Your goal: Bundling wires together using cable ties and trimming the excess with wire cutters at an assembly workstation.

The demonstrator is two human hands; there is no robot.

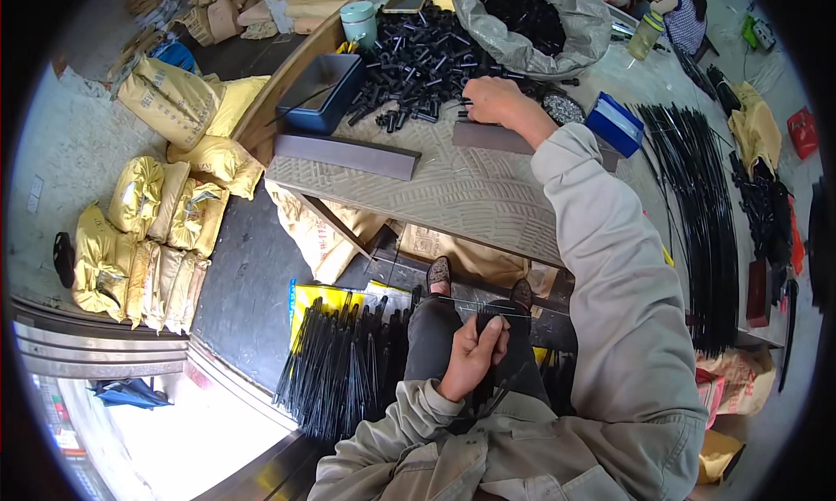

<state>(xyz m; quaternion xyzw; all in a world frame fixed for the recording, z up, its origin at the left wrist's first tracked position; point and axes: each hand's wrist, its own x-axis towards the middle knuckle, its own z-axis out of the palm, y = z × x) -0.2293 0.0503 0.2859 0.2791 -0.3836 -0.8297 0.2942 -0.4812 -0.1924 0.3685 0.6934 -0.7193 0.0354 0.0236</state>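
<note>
My left hand [475, 351] is closed in my lap around a bundle of thin black rods [495, 310]. A few fine rod ends stick out sideways above the fist. My right hand [501, 102] reaches across the table to the near edge of a heap of small black tubular parts [418, 59]. Its fingers are bent and drawn together, and what lies between the fingertips is too small to make out. Just below that hand lies a dark grey bar [488, 137]. Close to its wrist is a round dish of small shiny metal pieces [563, 108].
A grey sack [592, 18] of black parts stands behind the heap. On the table are a blue bin [318, 96], a second bar [348, 155], a blue box [615, 123] and long black rods [697, 214]. More rods [348, 362] stand left of my legs. Yellow sacks [139, 192] line the wall.
</note>
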